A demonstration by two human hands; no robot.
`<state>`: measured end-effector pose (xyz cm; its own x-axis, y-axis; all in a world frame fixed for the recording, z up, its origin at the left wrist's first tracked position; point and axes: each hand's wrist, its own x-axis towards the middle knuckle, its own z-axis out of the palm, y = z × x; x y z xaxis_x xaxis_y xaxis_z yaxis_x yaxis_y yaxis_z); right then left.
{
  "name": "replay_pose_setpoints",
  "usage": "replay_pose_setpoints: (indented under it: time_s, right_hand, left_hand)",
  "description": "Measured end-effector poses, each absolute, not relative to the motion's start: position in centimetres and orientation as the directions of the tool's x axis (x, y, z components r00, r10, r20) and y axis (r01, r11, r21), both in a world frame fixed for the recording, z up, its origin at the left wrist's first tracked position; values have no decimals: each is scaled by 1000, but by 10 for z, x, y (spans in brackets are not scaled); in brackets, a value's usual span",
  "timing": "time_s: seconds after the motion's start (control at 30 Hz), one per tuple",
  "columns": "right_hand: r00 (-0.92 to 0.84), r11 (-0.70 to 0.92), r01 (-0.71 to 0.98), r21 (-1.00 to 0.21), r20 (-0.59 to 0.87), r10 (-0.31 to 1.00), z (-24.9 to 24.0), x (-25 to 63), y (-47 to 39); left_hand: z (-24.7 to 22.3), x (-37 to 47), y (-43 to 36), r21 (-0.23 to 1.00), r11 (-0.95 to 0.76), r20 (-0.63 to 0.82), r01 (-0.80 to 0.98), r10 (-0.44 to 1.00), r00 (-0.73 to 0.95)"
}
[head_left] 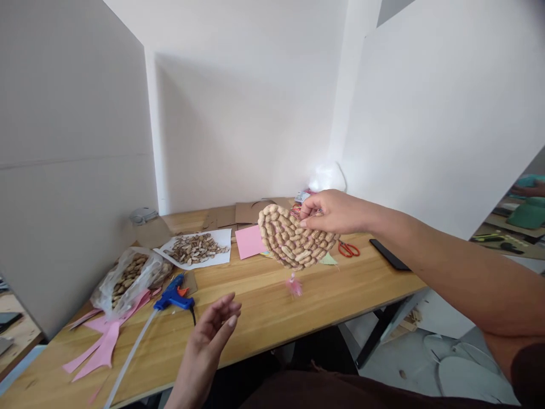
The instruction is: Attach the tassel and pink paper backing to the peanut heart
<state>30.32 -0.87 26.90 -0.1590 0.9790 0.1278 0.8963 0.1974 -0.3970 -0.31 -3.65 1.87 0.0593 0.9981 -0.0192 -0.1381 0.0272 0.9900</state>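
Note:
My right hand (326, 209) pinches the upper edge of a heart-shaped peanut-shell ornament (293, 241), holding it up above the table. Rows of peanut shells cover its face. A pink tassel (293, 286) hangs from its lower tip. My left hand (217, 326) is raised over the table's front edge, fingers apart and slightly curled, with nothing in it. A blue glue gun (175, 296) lies on the table just beyond my left hand, a long white glue stick trailing from its back.
Peanut shells (198, 248) are heaped on white paper (223, 238). Left of them sits a plastic bag of peanuts (130, 278) near pink scraps (102, 346). Red-handled scissors (349, 249), a black phone-like slab (388, 254), pink paper (248, 242) and cardboard (251, 213) lie on the wooden table (255, 318).

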Motion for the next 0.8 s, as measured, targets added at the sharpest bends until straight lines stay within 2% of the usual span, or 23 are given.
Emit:
replay_pose_setpoints:
  time_s: [0.13, 0.23, 0.37, 0.47, 0.6, 0.7, 0.8]
  right_hand:
    - [-266, 290, 896, -336, 116, 957, 251, 277, -28]
    - [-382, 407, 860, -308, 143, 913, 240, 268, -34]
    - [-440, 472, 828, -303, 170, 882, 227, 266, -32]
    - [-443, 459, 826, -326, 128, 888, 222, 268, -31]
    - [-457, 412, 779, -472, 23, 889, 221, 275, -31]
    - [-462, 412, 708, -574, 64, 884, 220, 283, -28]
    - [-468, 458, 656, -600, 152, 870, 215, 290, -19]
  left_hand:
    - [55, 24, -29, 973, -165, 185, -161, 975, 120]
    - [74, 39, -26, 953, -227, 268, -201, 940, 209]
    - [77, 50, -30, 950, -135, 209, -280, 944, 255]
    - [71, 51, -31, 946, -77, 160, -316, 956, 245]
    - [67, 43, -25, 928, -49, 132, -368, 970, 203]
    - [68, 36, -20, 917, -16, 111, -398, 970, 217]
    - [68, 29, -16, 909, 58, 76, -412, 951, 300]
